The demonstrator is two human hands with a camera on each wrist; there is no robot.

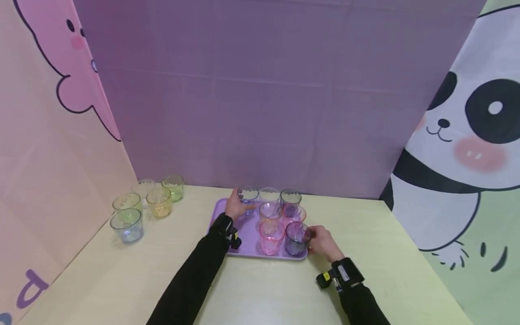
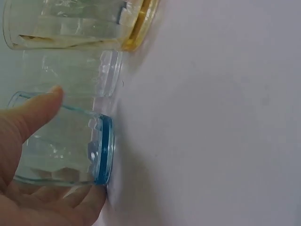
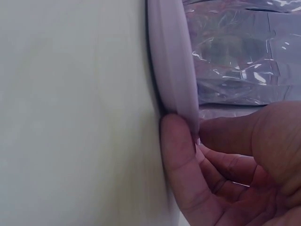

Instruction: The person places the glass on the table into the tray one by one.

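My left hand point(image 1: 237, 206) curls round a clear glass with a blue base point(image 2: 104, 150) at the back left of the purple tray point(image 1: 247, 243). In the left wrist view, the thumb lies along one side of this glass and the other fingers go behind it. My right hand point(image 1: 323, 243) is at the tray's front right corner, beside a dark purple-grey glass point(image 1: 298, 241). The right wrist view shows its thumb and a finger pinching the tray rim point(image 3: 174, 61). A pink glass point(image 1: 271, 239) stands left of the dark one.
Several more glasses are on the tray's back and right, among them a clear glass point(image 1: 269, 195) and a dark-rimmed glass point(image 1: 290, 198). To the left, a separate group on the table point(image 1: 101, 284) includes a blue glass point(image 1: 129, 228) and a yellow glass point(image 1: 160, 205). A purple backdrop point(image 1: 260, 113) rises behind.
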